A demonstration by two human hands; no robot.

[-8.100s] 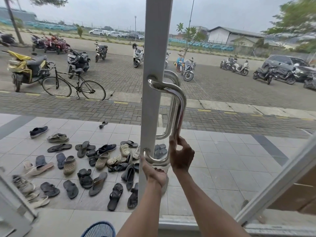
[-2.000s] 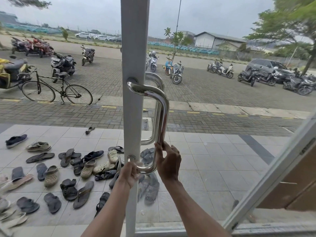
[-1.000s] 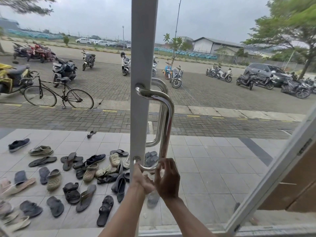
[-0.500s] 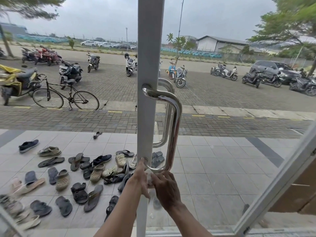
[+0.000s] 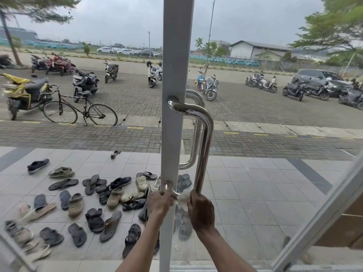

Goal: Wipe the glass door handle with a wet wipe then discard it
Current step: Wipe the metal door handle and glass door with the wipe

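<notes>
My left hand [image 5: 160,205] and right hand [image 5: 201,210] curl their fingers closed on the white wet wipe [image 5: 181,198], stretched between them under the steel door handle's [image 5: 204,146] bottom bend.

so since a couple seconds back, the right hand [image 5: 201,210] slid down off the straight bar of the handle [image 5: 204,146] to its bottom bend. The left hand [image 5: 160,205] shifted to sit just beside it, with the white wipe [image 5: 181,197] now stretched between both hands under the curve.
</notes>
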